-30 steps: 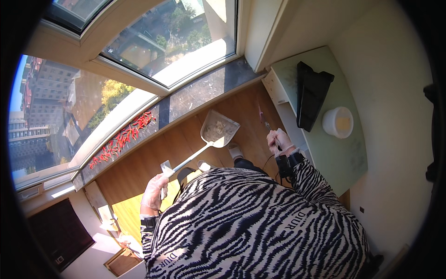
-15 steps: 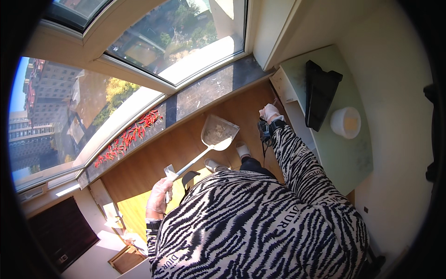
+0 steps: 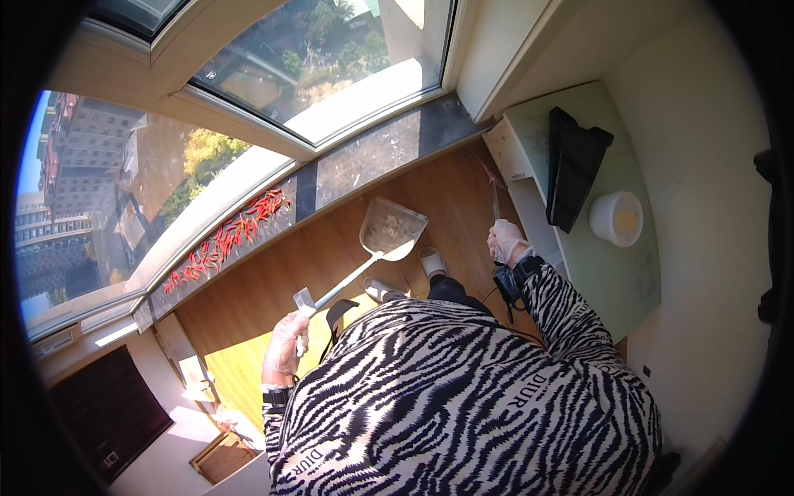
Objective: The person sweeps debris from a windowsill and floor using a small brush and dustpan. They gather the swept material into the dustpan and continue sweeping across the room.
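My left hand (image 3: 284,345), in a thin glove, grips the long pale handle of a dustpan (image 3: 391,231). The pan holds pale debris and hovers over the wooden floor (image 3: 273,273) ahead of my slippered feet (image 3: 432,263). My right hand (image 3: 505,243), also gloved, holds a thin broom stick (image 3: 494,197) that reaches toward the floor's far right corner below the window. A black strap sits on my right wrist. My striped top fills the lower part of the view.
A dark stone sill (image 3: 380,149) under the windows carries a row of red chillies (image 3: 223,240). On my right a pale green counter (image 3: 628,273) holds a black folded object (image 3: 573,165) and a white bowl (image 3: 616,218). Low wooden furniture (image 3: 219,455) stands at my left.
My right hand first swung forward toward the corner, then drew back partway with the broom stick. The dustpan shifted slightly right with the view.
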The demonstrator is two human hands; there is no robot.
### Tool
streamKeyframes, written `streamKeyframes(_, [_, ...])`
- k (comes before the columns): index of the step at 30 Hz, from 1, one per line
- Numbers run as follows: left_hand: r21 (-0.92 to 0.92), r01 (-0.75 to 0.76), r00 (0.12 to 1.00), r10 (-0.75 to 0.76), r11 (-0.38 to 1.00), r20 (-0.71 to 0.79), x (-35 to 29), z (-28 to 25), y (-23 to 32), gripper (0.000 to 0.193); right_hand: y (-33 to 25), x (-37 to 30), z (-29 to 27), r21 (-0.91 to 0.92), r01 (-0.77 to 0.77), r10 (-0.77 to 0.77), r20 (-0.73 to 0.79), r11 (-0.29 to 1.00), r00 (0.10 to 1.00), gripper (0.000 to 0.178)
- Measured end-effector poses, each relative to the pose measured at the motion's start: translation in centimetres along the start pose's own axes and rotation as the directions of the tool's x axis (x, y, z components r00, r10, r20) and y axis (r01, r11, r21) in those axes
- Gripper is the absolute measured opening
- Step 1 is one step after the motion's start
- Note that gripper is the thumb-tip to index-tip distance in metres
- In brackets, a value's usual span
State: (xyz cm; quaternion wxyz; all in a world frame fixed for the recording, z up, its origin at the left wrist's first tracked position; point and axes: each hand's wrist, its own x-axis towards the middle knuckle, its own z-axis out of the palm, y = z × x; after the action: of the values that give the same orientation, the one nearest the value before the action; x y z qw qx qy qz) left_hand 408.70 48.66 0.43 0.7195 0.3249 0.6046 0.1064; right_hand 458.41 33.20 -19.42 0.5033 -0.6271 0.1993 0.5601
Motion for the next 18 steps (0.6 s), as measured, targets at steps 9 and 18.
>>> streamKeyframes(9, [0.08,0.0,0.997,0.006,0.997,-0.076,3.9,-0.2,1.1,0.014,3.6,6.5,2.7,-0.358,0.086,-0.018,0.188,0.93,0.982,0.027])
streamKeyframes(18, [0.195,-0.06,0.998,0.061,0.979,0.001,-0.3,15.7,-6.1,0.006,-1.3,-8.7,-16.0,-0.418,0.071,-0.092,-0.031,0.906,0.995,0.019])
